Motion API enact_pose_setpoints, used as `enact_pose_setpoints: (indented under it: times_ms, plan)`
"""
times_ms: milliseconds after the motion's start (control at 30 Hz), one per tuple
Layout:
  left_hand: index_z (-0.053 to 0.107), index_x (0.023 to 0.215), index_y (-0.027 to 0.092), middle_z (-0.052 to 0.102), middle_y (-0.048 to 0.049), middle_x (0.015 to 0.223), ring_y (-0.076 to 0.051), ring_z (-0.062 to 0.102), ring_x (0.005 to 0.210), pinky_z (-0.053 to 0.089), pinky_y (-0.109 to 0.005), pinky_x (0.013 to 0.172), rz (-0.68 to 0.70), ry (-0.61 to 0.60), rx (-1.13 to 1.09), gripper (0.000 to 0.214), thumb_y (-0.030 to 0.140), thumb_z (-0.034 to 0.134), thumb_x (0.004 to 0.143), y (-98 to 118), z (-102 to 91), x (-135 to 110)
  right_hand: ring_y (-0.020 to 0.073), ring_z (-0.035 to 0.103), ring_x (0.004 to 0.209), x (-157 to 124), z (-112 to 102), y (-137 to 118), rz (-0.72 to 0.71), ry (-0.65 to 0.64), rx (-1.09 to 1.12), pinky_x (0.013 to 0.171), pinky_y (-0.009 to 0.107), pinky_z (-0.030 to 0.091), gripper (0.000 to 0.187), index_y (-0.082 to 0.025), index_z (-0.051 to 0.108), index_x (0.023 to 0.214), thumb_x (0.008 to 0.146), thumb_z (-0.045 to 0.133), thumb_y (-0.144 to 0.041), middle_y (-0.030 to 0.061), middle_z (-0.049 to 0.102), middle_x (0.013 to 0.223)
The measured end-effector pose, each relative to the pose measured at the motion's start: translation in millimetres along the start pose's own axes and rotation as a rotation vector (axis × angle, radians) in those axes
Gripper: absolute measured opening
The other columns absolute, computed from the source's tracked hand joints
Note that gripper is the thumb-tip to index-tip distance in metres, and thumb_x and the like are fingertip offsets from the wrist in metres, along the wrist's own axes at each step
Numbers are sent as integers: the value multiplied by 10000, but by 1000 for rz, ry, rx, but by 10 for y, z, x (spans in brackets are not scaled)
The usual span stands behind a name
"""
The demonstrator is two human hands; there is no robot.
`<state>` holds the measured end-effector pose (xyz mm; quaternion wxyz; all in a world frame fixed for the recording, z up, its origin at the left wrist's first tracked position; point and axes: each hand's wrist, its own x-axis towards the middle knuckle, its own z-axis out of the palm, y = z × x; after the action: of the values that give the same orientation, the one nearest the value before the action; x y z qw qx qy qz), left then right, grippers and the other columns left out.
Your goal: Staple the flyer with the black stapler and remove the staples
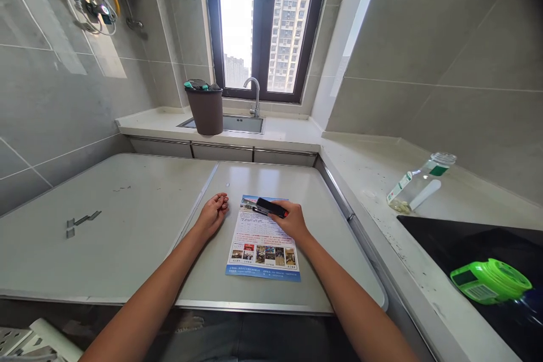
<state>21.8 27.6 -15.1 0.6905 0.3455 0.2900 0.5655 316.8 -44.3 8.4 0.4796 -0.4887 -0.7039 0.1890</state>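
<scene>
My right hand point(292, 222) is wrapped round a black stapler point(272, 207) with a bit of red at its rear. Its jaws point left and look spread apart, with metal parts showing at the front. The stapler is over the upper part of a printed leaflet point(263, 237), which lies flat on the table and has a blue border and a row of small photos. To the left of the leaflet, my left hand point(213, 216) rests with curled fingers pressed together; whatever they may hold is hidden. A tiny pale piece point(228, 185) lies just beyond it.
Grey strips that look like staples point(82, 219) lie on the left of the white table point(139, 249). Beyond stand a brown bin point(206, 112) and a sink point(241, 123). On the right counter are a tilted glass jar point(418, 184) and a green-topped container point(487, 281).
</scene>
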Motion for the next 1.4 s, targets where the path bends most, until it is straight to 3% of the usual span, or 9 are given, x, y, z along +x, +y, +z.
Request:
enact_pose_setpoints:
  times_ms: [67, 267, 433, 533, 633, 767, 967, 1167, 1400]
  plan:
    - [647, 968, 143, 619, -2, 799, -61, 571, 615, 499, -169, 575, 1, 4, -10, 183, 72, 734, 824, 19, 30, -8, 295, 772, 958, -7, -5, 1, 26, -114, 34, 872, 437, 604, 335, -245, 818, 1075, 749, 873, -295, 61, 826, 1052]
    - [705, 1096, 133, 697, -67, 1014, -99, 663, 842, 571, -212, 802, 2, -42, 35, 286, 95, 787, 825, 76, 202, -122, 269, 753, 930, -35, 73, 7, 32, -299, -16, 857, 391, 569, 342, -227, 811, 1026, 698, 905, -239, 29, 818, 1008]
    - [726, 1012, 134, 713, -29, 890, -88, 626, 689, 549, -218, 685, 4, -141, 130, 309, 286, 903, 811, 79, 293, -187, 254, 719, 989, -33, 10, -26, -86, -396, -112, 877, 383, 569, 371, -245, 758, 1110, 771, 895, -310, 35, 781, 1072]
    - [733, 979, 130, 753, -52, 885, -111, 649, 645, 532, -236, 622, 2, -188, 194, 369, 361, 936, 775, 65, 325, -207, 299, 628, 1236, -34, -2, -184, -285, -334, -204, 1034, 474, 540, 460, -267, 694, 1237, 835, 878, -396, 95, 702, 1324]
    - [737, 1050, 152, 802, -98, 964, -201, 749, 820, 587, -308, 764, 18, -254, 317, 437, 447, 921, 785, 50, 339, -228, 308, 573, 1323, -50, 75, -369, -480, -245, -323, 1116, 518, 484, 403, -288, 656, 1344, 959, 759, -346, 108, 647, 1442]
    - [723, 1154, 168, 817, -99, 987, -228, 758, 878, 576, -343, 842, 22, -394, 458, 484, 524, 849, 851, 41, 329, -267, 308, 519, 1412, -92, 213, -490, -704, -275, -485, 1215, 539, 392, 395, -283, 628, 1426, 1032, 641, -305, 92, 587, 1547]
    - [693, 1229, 178, 813, -82, 940, -244, 755, 901, 556, -349, 876, 47, -492, 529, 533, 584, 781, 896, 58, 325, -318, 283, 524, 1417, -115, 288, -452, -727, -242, -533, 1237, 536, 366, 461, -290, 559, 1512, 1052, 586, -262, 70, 626, 1518]
    - [658, 1303, 199, 805, -115, 1113, -265, 756, 1042, 561, -360, 937, 60, -559, 501, 509, 565, 720, 955, 76, 369, -349, 300, 480, 1463, -119, 302, -456, -739, -237, -593, 1259, 541, 323, 466, -275, 556, 1517, 1052, 583, -262, 66, 578, 1575]
    - [614, 1366, 202, 806, -104, 1084, -263, 750, 1040, 547, -382, 978, 77, -548, 450, 625, 606, 756, 911, 75, 362, -349, 290, 545, 1390, -100, 285, -511, -709, -171, -490, 1172, 525, 415, 551, -296, 494, 1571, 1037, 592, -204, 65, 617, 1533]
